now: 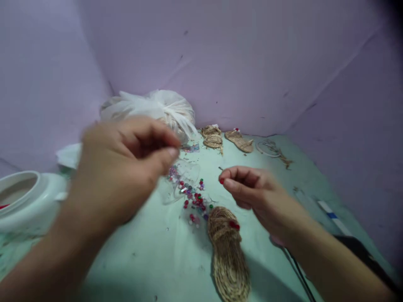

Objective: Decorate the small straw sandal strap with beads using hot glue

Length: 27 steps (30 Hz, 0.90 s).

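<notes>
My left hand (126,167) is raised above the table with thumb and fingers pinched together; what they hold is too small and blurred to make out. My right hand (252,188) hovers over the table and pinches a small red bead (221,181) between thumb and forefinger. Below it lies a small woven straw sandal (228,256) with a red bead (234,225) on its strap. Between my hands, several coloured beads (193,199) spill from a clear plastic bag (181,180).
A tied white plastic bag (151,107) sits at the back. Further woven sandals (212,137) (239,141) and a white ring (267,149) lie by the wall. A white jar (28,201) stands at left. A black cable (296,268) runs at right on the pale green table (151,251).
</notes>
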Each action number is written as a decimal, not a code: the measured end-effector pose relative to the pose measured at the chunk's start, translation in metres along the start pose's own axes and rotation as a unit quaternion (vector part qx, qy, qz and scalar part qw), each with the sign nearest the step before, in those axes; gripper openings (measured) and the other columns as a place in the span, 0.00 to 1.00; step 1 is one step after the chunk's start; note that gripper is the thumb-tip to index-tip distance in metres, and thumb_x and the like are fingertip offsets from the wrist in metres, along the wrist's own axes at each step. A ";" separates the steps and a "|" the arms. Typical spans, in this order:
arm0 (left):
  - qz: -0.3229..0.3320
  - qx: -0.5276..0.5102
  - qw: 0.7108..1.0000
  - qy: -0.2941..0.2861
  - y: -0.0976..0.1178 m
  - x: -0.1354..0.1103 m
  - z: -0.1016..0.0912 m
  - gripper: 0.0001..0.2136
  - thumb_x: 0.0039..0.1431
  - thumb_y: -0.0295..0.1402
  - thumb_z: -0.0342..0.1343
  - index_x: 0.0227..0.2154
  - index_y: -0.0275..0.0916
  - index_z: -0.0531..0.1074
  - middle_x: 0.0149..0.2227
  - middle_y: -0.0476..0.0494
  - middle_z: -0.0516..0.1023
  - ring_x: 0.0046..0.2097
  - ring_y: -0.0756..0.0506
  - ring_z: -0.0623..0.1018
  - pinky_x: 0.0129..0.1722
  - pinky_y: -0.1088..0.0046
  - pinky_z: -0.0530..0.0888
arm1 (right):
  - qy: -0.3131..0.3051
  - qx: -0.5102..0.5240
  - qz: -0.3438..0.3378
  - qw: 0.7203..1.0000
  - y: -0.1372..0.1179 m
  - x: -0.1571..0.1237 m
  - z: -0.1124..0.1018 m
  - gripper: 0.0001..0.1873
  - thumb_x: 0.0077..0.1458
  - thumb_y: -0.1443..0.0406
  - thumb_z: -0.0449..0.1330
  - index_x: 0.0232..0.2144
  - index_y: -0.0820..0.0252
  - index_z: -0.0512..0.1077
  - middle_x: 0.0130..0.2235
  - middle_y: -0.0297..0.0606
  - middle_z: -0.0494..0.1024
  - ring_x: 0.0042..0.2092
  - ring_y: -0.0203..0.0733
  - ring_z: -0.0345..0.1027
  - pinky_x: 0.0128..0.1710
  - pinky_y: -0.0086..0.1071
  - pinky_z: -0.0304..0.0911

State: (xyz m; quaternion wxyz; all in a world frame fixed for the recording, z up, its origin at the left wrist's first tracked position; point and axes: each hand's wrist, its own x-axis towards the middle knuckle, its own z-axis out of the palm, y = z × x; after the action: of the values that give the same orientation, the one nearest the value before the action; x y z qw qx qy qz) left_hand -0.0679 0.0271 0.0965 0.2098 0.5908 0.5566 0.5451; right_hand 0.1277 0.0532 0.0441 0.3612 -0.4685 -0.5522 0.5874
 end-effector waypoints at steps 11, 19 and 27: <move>-0.018 -0.004 0.972 -0.235 -0.019 -0.048 0.064 0.04 0.47 0.25 0.53 0.23 0.36 0.72 0.21 0.50 0.73 0.23 0.52 0.70 0.23 0.79 0.66 | -0.018 0.318 0.125 0.939 0.026 -0.031 0.004 0.20 0.33 0.59 0.70 0.17 0.62 0.63 0.14 0.20 0.51 0.16 0.23 0.37 0.15 0.23 0.33; -0.173 -0.111 0.942 -0.266 -0.030 -0.044 0.063 0.05 0.49 0.31 0.54 0.23 0.35 0.73 0.15 0.51 0.69 0.18 0.52 0.67 0.19 0.78 0.65 | -0.005 0.252 0.089 0.964 0.028 -0.031 0.005 0.18 0.36 0.56 0.67 0.18 0.65 0.68 0.15 0.23 0.57 0.16 0.23 0.41 0.17 0.25 0.33; -0.383 -0.342 0.816 -0.267 -0.041 -0.038 0.071 0.12 0.41 0.37 0.64 0.21 0.34 0.69 0.15 0.54 0.66 0.15 0.58 0.60 0.16 0.81 0.58 | 0.132 0.040 -0.008 0.990 0.025 -0.028 0.005 0.08 0.40 0.62 0.63 0.22 0.62 0.73 0.18 0.29 0.67 0.20 0.30 0.54 0.19 0.26 0.52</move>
State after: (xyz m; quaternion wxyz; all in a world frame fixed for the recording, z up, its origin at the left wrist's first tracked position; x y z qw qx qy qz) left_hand -0.0154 0.0305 0.0235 0.7302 0.3426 0.4378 0.3972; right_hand 0.1336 0.0218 0.0237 0.4538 -0.5227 -0.4798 0.5391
